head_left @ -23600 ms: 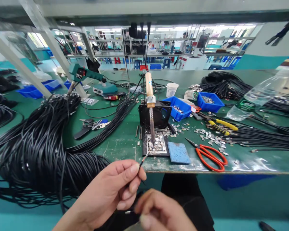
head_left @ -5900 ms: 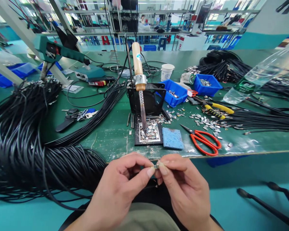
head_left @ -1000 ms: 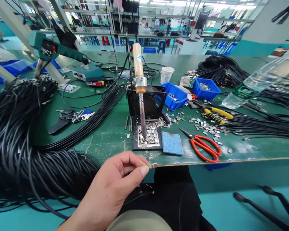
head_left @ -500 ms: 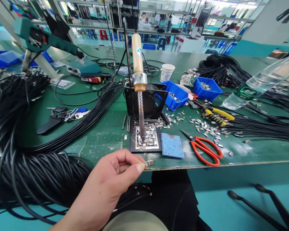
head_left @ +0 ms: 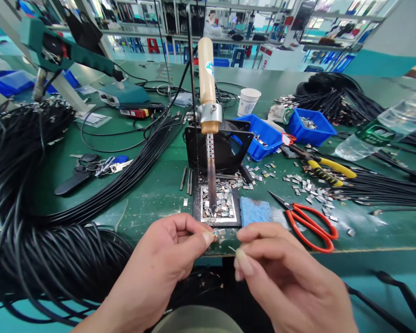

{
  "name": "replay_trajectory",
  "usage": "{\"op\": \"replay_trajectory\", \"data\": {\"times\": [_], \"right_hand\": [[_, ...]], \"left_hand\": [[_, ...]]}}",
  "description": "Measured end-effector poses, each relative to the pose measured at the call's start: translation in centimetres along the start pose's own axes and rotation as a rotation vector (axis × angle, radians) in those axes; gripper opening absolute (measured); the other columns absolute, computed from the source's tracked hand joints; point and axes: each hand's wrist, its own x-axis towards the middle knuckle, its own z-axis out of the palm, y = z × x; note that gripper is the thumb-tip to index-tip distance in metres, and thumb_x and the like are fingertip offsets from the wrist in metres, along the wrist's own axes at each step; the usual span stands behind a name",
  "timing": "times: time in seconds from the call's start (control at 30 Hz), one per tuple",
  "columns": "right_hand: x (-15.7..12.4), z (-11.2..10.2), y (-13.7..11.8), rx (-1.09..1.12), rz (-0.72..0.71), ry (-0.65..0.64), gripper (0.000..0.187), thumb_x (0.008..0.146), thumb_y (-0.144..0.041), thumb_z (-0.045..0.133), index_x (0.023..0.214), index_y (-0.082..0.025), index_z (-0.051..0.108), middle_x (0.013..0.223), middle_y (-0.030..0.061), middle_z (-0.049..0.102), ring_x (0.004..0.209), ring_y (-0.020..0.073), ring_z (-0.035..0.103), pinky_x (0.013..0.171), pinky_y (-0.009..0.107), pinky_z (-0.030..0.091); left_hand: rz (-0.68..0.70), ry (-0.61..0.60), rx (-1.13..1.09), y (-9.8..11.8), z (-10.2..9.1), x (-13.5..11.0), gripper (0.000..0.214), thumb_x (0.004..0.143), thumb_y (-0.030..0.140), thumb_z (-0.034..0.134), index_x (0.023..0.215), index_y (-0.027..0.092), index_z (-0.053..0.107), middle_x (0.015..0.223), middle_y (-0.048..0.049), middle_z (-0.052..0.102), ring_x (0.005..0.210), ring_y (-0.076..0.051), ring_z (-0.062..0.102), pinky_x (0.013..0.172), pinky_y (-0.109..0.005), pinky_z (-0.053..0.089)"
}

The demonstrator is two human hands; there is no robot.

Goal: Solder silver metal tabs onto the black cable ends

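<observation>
My left hand point(head_left: 169, 252) pinches a small metal connector point(head_left: 222, 233) between thumb and forefinger, with a bit of colour at its near end. Just to the right, my right hand point(head_left: 287, 268) is closed in a pinch on a thin pale wire point(head_left: 231, 249) whose tip points at the connector; the two do not touch. Behind them a soldering iron point(head_left: 208, 78) with a wooden handle is clamped upright, tip down. Under that tip lies a shallow tray point(head_left: 203, 217) filled with loose connectors point(head_left: 225, 206).
A blue sponge point(head_left: 254, 212) and red-handled scissors point(head_left: 312, 226) lie to the right. Yellow-handled pliers point(head_left: 333, 171), blue bins point(head_left: 312, 132) and a plastic bottle point(head_left: 374, 134) stand farther back. Black cables point(head_left: 55, 263) fill the left; keys point(head_left: 107, 166) lie nearby.
My right hand has come into view from the right, holding the thin wire. My left hand keeps its pinch on the connector. The view has shifted slightly.
</observation>
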Motion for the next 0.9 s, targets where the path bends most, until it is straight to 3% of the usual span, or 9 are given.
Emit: {"op": "replay_trajectory", "data": {"times": [0.23, 0.9], "right_hand": [[1.8, 1.5, 1.4, -0.058, -0.008, -0.002, 0.008, 0.092, -0.018, 0.071, 0.087, -0.023, 0.075, 0.107, 0.008, 0.075, 0.095, 0.0227, 0.074, 0.09, 0.037, 0.061], [3.3, 2.0, 2.1, -0.08, -0.137, -0.002, 0.012, 0.089, -0.012, 0.072, 0.088, -0.024, 0.075, 0.102, 0.0014, 0.076, 0.091, 0.0155, 0.076, 0.083, 0.026, 0.062]], "left_hand": [[-0.003, 0.008, -0.02, 0.4, 0.2, 0.3, 0.029, 0.081, 0.038, 0.084, 0.073, 0.017, 0.066, 0.048, 0.012, 0.037, 0.046, -0.006, 0.019, 0.043, -0.022, 0.015], [-0.024, 0.035, -0.099, 1.4, 0.4, 1.2, 0.026, 0.081, 0.03, 0.082, 0.069, 0.017, 0.064, 0.044, 0.012, 0.039, 0.044, -0.005, 0.018, 0.043, -0.023, 0.013]]}}
